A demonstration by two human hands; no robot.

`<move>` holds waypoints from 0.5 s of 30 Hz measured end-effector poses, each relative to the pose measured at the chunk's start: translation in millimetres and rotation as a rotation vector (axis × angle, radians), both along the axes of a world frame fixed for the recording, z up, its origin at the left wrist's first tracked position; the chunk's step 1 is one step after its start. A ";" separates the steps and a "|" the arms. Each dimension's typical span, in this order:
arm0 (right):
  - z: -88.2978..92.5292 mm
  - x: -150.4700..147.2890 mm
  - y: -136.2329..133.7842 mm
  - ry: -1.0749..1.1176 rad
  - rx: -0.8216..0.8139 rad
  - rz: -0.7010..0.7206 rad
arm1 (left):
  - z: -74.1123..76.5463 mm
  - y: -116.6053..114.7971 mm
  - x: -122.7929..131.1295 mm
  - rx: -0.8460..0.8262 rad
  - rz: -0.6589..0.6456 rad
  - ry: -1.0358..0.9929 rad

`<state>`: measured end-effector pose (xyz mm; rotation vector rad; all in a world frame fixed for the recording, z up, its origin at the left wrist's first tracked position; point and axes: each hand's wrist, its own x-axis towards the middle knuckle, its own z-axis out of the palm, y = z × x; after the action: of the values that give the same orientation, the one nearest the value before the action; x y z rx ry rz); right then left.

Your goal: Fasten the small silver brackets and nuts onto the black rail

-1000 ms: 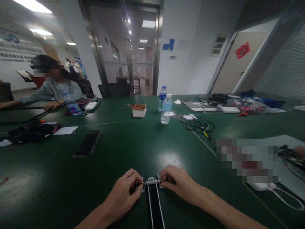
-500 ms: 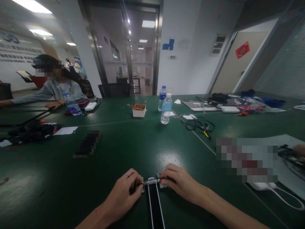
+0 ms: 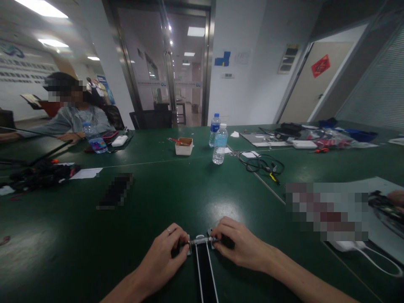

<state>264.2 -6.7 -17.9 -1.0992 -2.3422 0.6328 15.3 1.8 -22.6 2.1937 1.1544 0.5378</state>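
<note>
At the near middle of the table lies a long black strip with white edges [image 3: 206, 269], running toward me. A shiny metal crossbar [image 3: 201, 240] spans its far end, and small plates flank it, partly hidden by my fingers. My left hand [image 3: 167, 248] is closed around a dark knob-like part at the bar's left end; the part is mostly covered. At the other end, my right hand [image 3: 241, 242] has thumb and fingers curled around a similar black knob-like part [image 3: 227, 241].
Farther off stand two water bottles [image 3: 220, 145] and a small open box [image 3: 184, 147]. A dark phone-like object [image 3: 116, 190] lies left, coiled black cables [image 3: 261, 163] to the right. Beyond are a white charger [image 3: 342, 245] with its cord and a seated person [image 3: 75, 111]. Another hand [image 3: 396, 198] shows far right.
The thumb and fingers of my right hand have spread a little, so the black part between them now shows. My left hand and the strip have stayed put.
</note>
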 end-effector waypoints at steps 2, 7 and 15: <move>0.1 -0.2 -0.1 0.005 0.007 -0.005 | -1.0 0.2 -0.4 0.000 0.003 -0.001; -0.6 0.3 0.2 0.017 -0.001 -0.031 | -0.9 0.8 -0.4 0.007 0.000 0.008; 0.0 2.3 2.1 -0.008 0.035 -0.012 | -2.5 0.8 0.7 0.016 -0.004 -0.007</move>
<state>266.5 -4.7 -17.9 -1.1011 -2.3431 0.5823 16.0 2.6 -25.1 2.2051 1.1456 0.5541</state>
